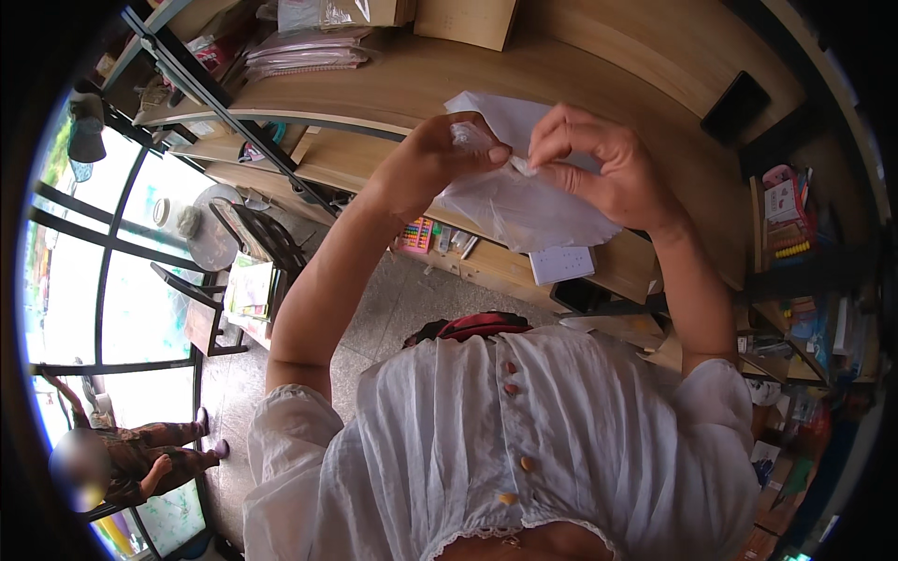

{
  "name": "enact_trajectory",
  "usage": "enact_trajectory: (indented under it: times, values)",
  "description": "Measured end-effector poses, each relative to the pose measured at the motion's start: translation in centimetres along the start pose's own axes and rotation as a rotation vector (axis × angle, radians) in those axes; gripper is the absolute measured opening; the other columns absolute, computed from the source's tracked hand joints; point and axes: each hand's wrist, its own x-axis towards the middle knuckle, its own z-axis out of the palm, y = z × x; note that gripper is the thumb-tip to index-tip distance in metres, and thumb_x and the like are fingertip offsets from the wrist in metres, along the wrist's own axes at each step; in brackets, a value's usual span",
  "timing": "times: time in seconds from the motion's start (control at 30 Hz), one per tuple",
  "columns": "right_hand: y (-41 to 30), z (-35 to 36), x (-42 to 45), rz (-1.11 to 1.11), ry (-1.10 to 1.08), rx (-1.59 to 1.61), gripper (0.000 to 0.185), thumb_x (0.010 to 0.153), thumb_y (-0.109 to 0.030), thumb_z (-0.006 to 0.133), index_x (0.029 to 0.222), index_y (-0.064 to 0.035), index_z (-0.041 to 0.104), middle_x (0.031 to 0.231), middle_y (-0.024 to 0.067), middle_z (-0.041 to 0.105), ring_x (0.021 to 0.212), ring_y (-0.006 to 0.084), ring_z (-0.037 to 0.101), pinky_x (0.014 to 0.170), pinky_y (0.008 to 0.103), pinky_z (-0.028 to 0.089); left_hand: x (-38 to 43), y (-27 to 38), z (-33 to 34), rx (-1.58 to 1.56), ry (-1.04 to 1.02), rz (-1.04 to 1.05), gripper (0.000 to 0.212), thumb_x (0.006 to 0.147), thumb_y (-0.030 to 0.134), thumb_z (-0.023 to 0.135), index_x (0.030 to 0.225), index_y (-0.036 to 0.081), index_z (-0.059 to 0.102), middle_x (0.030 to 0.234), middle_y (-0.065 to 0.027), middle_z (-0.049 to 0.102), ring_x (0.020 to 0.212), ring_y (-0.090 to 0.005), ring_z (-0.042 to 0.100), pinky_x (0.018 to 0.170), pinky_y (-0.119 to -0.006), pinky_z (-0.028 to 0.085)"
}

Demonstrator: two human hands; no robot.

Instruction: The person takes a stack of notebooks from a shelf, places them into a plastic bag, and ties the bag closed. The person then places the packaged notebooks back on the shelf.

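A thin translucent white plastic bag (519, 210) hangs from my two raised hands in front of the wooden shelves. My left hand (459, 151) grips a bunched part of it, with crumpled plastic showing between thumb and fingers. Beside it, my right hand (596, 158) pinches a twisted bit of the same bag between thumb and fingertips. The fingertips of both hands are close together at the gathered plastic. Whether anything is inside the bag cannot be made out.
Wooden shelving (561, 77) holds stacked plastic-wrapped packs (309, 52) and a dark flat device (735, 109). Lower are a white booklet (563, 265) and a colourful abacus (417, 235). Chairs (203, 308) and a round table (214, 228) stand left. Another person (140, 449) is near the glass doors.
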Motion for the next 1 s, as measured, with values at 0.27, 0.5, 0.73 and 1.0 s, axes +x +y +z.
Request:
enact_trajectory:
  times: [0.27,0.5,0.73,1.0]
  values:
    - [2.2,0.4,0.1,0.254,0.063,0.157,0.016,0.084,-0.005,0.055,0.099,0.0003,0.056,0.097,0.0035,0.059,0.094,0.0100,0.053,0.084,0.0240,0.041,0.6,-0.2,0.8,0.462,0.077,0.259,0.014,0.070,0.006,0.068,0.076,0.002,0.055,0.075,-0.0037,0.059,0.074,-0.0119,0.055,0.069,-0.025,0.043]
    - [4.4,1.2,-0.5,0.220,0.094,0.184,0.018,0.086,-0.002,0.050,0.103,0.0011,0.054,0.096,0.0037,0.060,0.091,0.0084,0.055,0.082,0.0233,0.043,1.0,-0.6,2.9,0.984,0.399,0.557,0.021,0.064,0.001,0.062,0.083,0.007,0.056,0.077,-0.0058,0.059,0.074,-0.0245,0.056,0.069,-0.032,0.043]
    - [4.2,0.4,1.1,0.312,0.095,0.310,0.019,0.084,-0.005,0.054,0.101,0.0003,0.057,0.085,0.0015,0.063,0.079,0.0054,0.057,0.076,0.0197,0.044,1.9,-2.0,2.1,1.232,0.491,0.981,0.030,0.060,-0.004,0.063,0.086,0.011,0.059,0.082,-0.0034,0.055,0.075,-0.0215,0.052,0.068,-0.032,0.038]
    - [4.8,-0.1,2.3,0.330,-0.020,0.328,0.014,0.080,-0.008,0.061,0.092,-0.0003,0.064,0.082,0.0022,0.064,0.075,0.0047,0.057,0.069,0.0190,0.045,1.3,-2.7,1.0,1.101,0.521,0.904,0.020,0.063,-0.002,0.066,0.080,0.009,0.059,0.078,-0.0026,0.057,0.073,-0.0200,0.054,0.068,-0.030,0.038]
